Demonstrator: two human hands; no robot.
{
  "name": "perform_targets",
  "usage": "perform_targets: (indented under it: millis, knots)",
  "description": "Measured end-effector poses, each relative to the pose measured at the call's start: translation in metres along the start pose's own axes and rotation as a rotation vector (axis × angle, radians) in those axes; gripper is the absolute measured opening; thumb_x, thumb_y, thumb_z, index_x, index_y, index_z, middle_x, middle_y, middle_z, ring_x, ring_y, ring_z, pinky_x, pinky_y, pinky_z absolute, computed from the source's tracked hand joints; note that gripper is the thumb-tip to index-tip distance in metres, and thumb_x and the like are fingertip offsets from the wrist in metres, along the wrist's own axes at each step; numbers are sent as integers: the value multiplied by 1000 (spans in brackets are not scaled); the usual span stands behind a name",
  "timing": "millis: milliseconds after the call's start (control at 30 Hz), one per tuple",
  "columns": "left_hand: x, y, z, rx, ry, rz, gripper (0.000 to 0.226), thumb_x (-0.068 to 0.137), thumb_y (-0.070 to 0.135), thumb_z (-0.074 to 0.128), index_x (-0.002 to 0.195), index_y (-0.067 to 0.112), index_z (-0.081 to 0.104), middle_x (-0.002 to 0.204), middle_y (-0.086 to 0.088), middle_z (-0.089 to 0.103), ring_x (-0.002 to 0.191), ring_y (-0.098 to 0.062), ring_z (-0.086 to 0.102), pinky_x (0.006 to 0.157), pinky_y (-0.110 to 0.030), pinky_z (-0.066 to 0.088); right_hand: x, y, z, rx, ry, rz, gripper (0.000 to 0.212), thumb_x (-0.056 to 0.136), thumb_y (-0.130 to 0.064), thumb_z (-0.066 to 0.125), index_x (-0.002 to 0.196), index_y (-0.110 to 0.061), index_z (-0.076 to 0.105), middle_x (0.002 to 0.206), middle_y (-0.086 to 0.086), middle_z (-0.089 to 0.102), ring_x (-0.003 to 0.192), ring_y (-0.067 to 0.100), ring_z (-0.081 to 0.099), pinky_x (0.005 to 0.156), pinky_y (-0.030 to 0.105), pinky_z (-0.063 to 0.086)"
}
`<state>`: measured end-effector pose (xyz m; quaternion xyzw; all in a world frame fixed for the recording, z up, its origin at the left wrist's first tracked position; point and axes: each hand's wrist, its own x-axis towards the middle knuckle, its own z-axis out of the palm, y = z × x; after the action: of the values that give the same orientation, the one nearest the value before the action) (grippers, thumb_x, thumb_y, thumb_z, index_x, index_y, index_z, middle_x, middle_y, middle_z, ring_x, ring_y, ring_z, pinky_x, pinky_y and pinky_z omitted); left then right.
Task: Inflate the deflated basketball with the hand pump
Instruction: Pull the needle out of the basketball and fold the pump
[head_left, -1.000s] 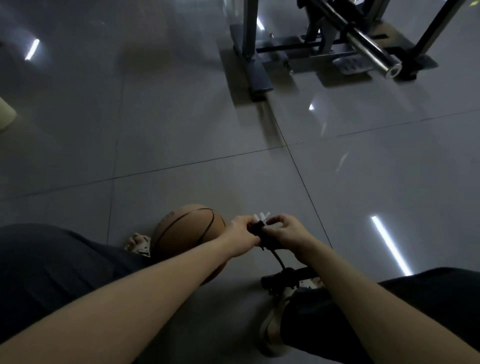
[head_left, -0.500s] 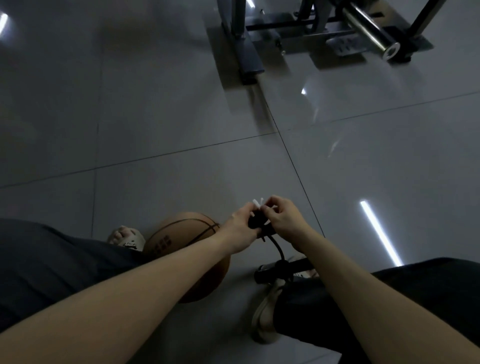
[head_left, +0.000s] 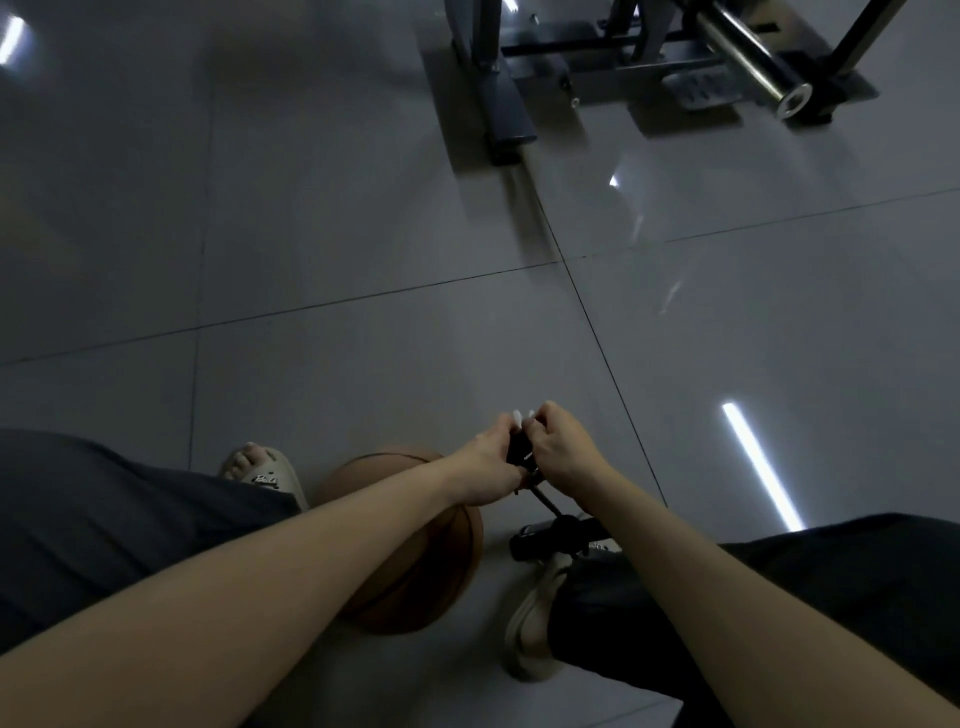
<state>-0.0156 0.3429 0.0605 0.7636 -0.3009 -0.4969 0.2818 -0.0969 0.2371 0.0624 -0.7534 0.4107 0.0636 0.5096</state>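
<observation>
While the basketball (head_left: 415, 561) is resting on the tiled floor (head_left: 363, 364) between the person's feet, left hand (head_left: 485, 467) and right hand (head_left: 563, 449) are pinching what seems the pump hose's black end (head_left: 518, 451).

I see left hand (head_left: 485, 470) and right hand (head_left: 563, 452) pinching the pump (head_left: 558, 538) hose end (head_left: 519, 449) above the basketball (head_left: 415, 582) on the floor (head_left: 363, 234).
</observation>
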Motion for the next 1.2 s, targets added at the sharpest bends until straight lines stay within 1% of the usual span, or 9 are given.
perform_targets:
  millis: [167,300,433,633,800,900,967,1067,1200]
  knots:
    - [1,-3,8,-34,96,-33,36,88,12,65,110,21,38,105,-10,59,82,-19,65,64,-35,58,0,4,8,75,17,-18,26,104,-29,42,91,-8,49,82,4,54,74,19,53,63,34,45]
    - [0,3,6,-76,32,-67,34,94,7,57,114,20,31,104,-12,54,69,-21,64,47,-27,53,-1,8,10,168,53,24,24,104,-26,42,87,-10,48,84,5,53,78,20,53,62,31,45]
    - [1,9,-2,46,-35,-57,36,95,11,57,117,16,29,100,-11,55,72,-21,62,49,-27,54,1,13,13,250,33,108,24,104,-23,42,92,-6,52,91,12,58,86,25,59,71,40,52]
    - [-1,13,-12,244,-132,-30,44,92,1,48,128,17,28,100,-15,56,75,-28,63,50,-34,56,5,12,8,323,3,68,35,104,-25,43,96,8,52,79,23,60,57,27,62,43,31,48]
    - [0,9,-21,1,-89,-112,26,95,8,47,120,12,41,98,-16,63,67,-23,62,58,-34,59,0,7,5,322,-45,37,35,101,-33,51,94,1,53,90,25,66,71,39,69,62,50,60]
    - [2,-1,-27,56,-81,-45,22,97,20,54,118,13,54,85,-6,66,59,-11,57,57,-29,51,0,5,0,267,-87,-11,29,99,-30,55,91,-2,57,106,20,67,85,38,71,74,55,58]
    - [1,-5,-29,118,-73,23,24,99,24,55,121,16,59,89,1,67,72,-8,60,67,-26,48,1,2,-8,195,-108,-55,24,99,-29,56,87,-9,59,109,14,67,97,36,69,81,54,57]
    - [1,-6,-31,140,-35,78,20,97,26,56,114,20,66,103,3,69,95,-14,64,84,-31,51,-3,-6,-18,136,-184,-97,21,101,-26,50,85,-13,55,108,14,65,84,33,71,68,45,60]
    - [-3,-12,-31,83,-1,94,8,99,23,59,98,20,66,88,4,66,78,-10,58,67,-22,44,-1,-7,-29,89,-215,-72,21,104,-21,42,89,-9,48,89,23,67,74,36,71,68,49,57]
